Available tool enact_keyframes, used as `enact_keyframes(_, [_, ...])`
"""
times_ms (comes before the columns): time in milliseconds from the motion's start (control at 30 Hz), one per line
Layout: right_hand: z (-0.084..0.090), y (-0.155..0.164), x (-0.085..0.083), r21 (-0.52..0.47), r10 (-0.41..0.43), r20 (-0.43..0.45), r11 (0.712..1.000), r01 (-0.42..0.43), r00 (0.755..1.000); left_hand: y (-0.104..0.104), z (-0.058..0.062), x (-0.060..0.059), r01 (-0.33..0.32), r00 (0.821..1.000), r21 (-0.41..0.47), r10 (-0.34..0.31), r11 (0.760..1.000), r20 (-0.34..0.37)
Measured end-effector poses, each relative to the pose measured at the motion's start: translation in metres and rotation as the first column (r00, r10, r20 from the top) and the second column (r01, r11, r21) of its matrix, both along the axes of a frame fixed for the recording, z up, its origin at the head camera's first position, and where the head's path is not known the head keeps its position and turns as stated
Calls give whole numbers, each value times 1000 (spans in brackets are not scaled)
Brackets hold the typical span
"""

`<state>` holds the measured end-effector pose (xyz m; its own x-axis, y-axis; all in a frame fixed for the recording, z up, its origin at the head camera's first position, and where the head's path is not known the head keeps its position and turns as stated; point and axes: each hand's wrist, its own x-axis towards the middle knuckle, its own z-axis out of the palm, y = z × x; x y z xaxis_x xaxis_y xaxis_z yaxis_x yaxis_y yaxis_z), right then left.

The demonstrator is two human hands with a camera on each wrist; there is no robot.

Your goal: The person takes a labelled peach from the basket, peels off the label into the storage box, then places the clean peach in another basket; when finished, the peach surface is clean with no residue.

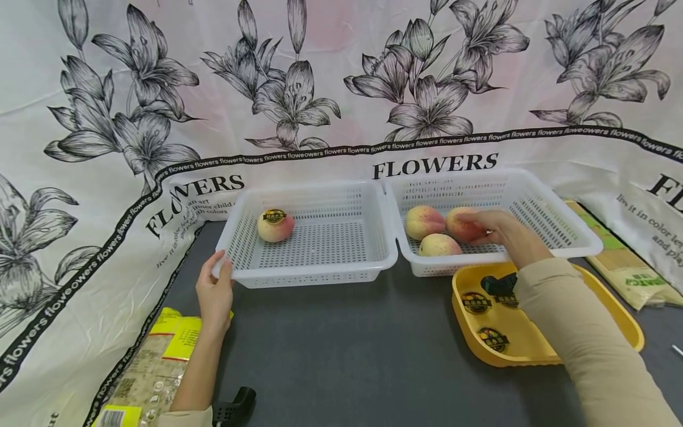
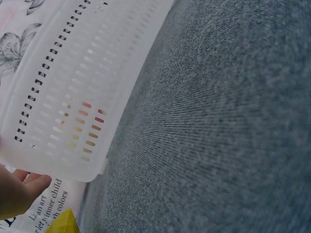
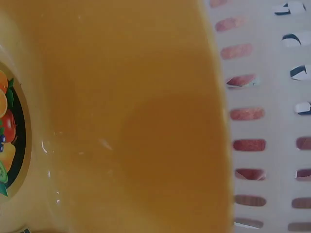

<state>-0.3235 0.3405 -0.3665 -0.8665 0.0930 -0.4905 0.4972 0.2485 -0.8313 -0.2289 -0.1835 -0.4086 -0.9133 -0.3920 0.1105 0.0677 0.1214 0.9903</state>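
Observation:
My left hand (image 1: 213, 290) holds the front left corner of the left white basket (image 1: 309, 276), its thumb and fingers at the rim. Inside that basket sits one peach (image 1: 275, 226) with a black and gold oval sticker on top. In the right white basket, my right hand (image 1: 498, 231) grips a peach (image 1: 461, 224) by its right side. Two more peaches lie beside it: one to the left (image 1: 424, 222), one in front (image 1: 440, 245). None of these three shows a sticker. The right wrist view shows only the yellow tray (image 3: 121, 58) and the slotted basket wall (image 3: 277, 131).
Below the right basket stands the yellow tray (image 1: 525, 357), holding several oval stickers (image 1: 476, 303), partly under my right forearm. A yellow-labelled packet (image 1: 155, 362) lies at left; another packet (image 1: 635, 276) lies at right. Flower-printed cloth (image 1: 347, 130) hangs behind the dark table (image 1: 341, 350).

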Motion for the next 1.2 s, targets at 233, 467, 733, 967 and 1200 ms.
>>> enact_keyframes(233, [1,0,4,-36,-20,-61,999,18,998,0,0,0,-4,1000,5,4,1000,-4])
enact_keyframes(467, [1,3,7,-113,-96,-61,990,89,994,0,-1,-1,-1,1000,4,1,1000,-6])
enact_keyframes(733, [1,11,6,-131,-221,-20,967,216,975,0,-2,-1,15,999,21,-14,1000,-30])
enact_keyframes(967, [10,29,13,-124,-128,-9,984,125,992,-1,-1,-2,12,1000,9,-12,1000,-28])
enact_keyframes(1200, [47,34,16,-9,-25,31,1000,25,999,-1,0,-1,13,1000,7,-13,1000,-20])
